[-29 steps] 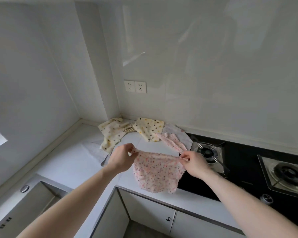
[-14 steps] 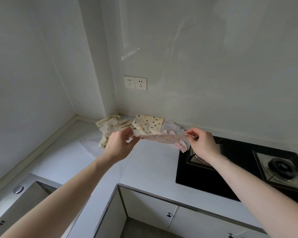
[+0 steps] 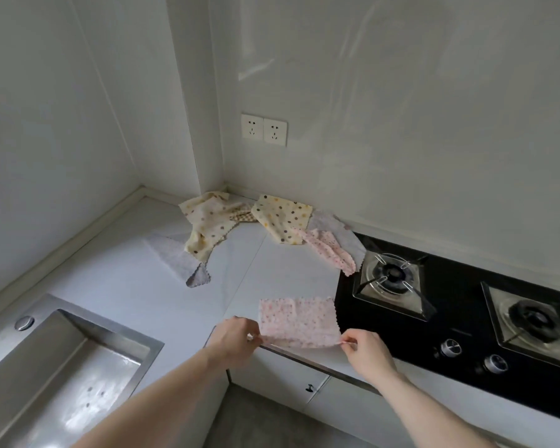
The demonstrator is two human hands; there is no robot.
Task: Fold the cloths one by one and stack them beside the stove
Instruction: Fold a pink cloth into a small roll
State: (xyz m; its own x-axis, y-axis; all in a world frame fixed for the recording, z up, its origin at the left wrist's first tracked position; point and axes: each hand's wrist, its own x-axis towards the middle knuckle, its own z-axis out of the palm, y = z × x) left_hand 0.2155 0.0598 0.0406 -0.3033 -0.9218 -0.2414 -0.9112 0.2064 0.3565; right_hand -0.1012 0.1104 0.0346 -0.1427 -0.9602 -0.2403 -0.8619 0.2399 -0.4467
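Hands: left hand point(image 3: 236, 336) and right hand point(image 3: 362, 345) pinch the near corners of the pink cloth point(image 3: 298, 323).
Placement: lower centre, touching the stove point(image 3: 459, 318), probably laid flat for folding.

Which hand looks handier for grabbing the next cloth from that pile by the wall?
Probably the right hand. Both hands pinch the pink dotted cloth lying beside the black gas stove, but the crumpled pink cloth lies on the right hand's side, while the left hand would cross over.

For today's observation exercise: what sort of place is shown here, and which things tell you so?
Most likely a home kitchen: a gas stove set into the countertop, a steel sink, and cupboard doors below.
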